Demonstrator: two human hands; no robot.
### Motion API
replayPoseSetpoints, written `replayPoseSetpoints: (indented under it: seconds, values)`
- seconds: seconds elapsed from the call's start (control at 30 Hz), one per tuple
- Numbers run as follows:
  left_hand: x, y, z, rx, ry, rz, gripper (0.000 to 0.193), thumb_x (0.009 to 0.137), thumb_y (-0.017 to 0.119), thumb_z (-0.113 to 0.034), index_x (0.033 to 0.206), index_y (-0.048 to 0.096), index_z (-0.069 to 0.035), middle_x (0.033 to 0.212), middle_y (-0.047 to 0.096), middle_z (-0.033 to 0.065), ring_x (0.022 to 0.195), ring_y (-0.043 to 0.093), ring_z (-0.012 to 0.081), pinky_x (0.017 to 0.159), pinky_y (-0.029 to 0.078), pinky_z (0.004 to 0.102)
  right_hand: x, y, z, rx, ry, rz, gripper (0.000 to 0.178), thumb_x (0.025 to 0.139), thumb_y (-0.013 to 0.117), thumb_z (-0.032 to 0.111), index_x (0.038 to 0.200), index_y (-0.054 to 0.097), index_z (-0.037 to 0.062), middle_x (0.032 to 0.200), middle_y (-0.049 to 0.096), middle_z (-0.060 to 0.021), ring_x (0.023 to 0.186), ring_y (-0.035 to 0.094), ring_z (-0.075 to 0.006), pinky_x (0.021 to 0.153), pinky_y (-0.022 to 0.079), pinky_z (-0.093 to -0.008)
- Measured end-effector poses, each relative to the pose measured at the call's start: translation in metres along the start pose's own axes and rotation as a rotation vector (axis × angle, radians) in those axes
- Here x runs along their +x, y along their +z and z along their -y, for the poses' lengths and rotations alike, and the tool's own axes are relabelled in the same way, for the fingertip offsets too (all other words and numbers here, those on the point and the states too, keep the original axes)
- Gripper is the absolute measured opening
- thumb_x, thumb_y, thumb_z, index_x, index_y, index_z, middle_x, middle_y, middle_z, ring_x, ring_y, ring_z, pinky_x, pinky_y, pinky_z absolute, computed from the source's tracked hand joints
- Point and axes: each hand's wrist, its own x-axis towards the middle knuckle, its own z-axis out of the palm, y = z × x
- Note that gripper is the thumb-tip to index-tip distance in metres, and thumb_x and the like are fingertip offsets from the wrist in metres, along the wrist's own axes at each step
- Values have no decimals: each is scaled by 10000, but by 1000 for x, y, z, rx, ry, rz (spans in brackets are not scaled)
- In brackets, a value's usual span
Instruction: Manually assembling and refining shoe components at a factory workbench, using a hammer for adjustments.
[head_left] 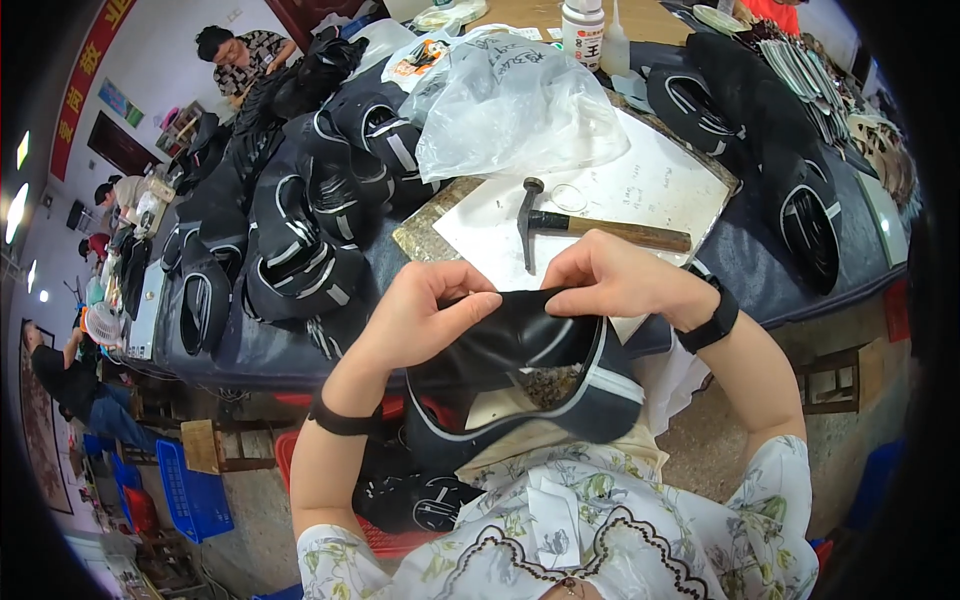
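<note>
Between my hands hangs a black shoe upper [600,410], with grey piping along its edge and a light strip at one side. My left hand [425,310] pinches its top edge between thumb and fingers. A short way to the right, my right hand [615,280] pinches the same edge. The glossy inside of the upper faces me, and its lower rim hangs over my lap. Just beyond my hands, a hammer [610,230] with a wooden handle lies on a white sheet [470,235] with faint handwriting.
More black uppers [300,260] are heaped on the dark-covered table [250,350] to the left, others [805,230] to the right. A crumpled plastic bag [520,110] and a white bottle [582,35] stand farther back. Blue baskets [190,490] are on the floor. Other people sit at left.
</note>
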Motion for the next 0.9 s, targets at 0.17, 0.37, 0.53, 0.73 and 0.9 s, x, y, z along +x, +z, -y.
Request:
replayPoseSetpoints:
  seconds: [0.17, 0.37, 0.53, 0.73, 0.9]
  values:
    - [7, -12, -2, 4, -71, 4, 161, 890, 659, -109, 905, 682, 49, 704, 613, -39, 648, 499, 9, 568, 398, 192, 3, -13, 16, -67, 83, -45, 150, 824, 680, 116, 853, 697, -31, 677, 638, -7, 611, 544, -52, 551, 429, -217]
    - [14, -15, 10, -173, -82, -19, 164, 902, 655, -135, 855, 680, 21, 705, 584, -65, 642, 465, -9, 552, 354, 180, 8, -19, 23, -33, 104, -67, 142, 847, 682, 120, 823, 699, -19, 649, 606, 37, 597, 502, -31, 559, 400, -212]
    - [7, -8, -1, 190, 121, -122, 121, 888, 642, -89, 921, 665, 26, 727, 627, 4, 644, 545, 70, 588, 423, 224, 4, -17, 14, 30, -64, -114, 211, 910, 630, 184, 972, 677, -12, 818, 638, 4, 746, 549, -49, 664, 445, -212]
    - [6, -4, -12, 816, 741, -284, 287, 740, 639, 15, 1016, 665, -61, 770, 592, 77, 742, 597, 246, 692, 458, 325, 4, 12, -8, 641, 51, -128, 595, 923, 577, 507, 1260, 547, 18, 1029, 644, -58, 960, 614, -151, 808, 510, -311]
    - [7, 8, -18, 841, 835, -552, 231, 761, 636, 33, 975, 662, -51, 798, 596, 65, 757, 599, 236, 720, 462, 326, 8, 49, 2, 873, -10, -164, 347, 931, 639, 295, 1114, 632, 1, 976, 677, -29, 818, 628, -79, 710, 526, -242]
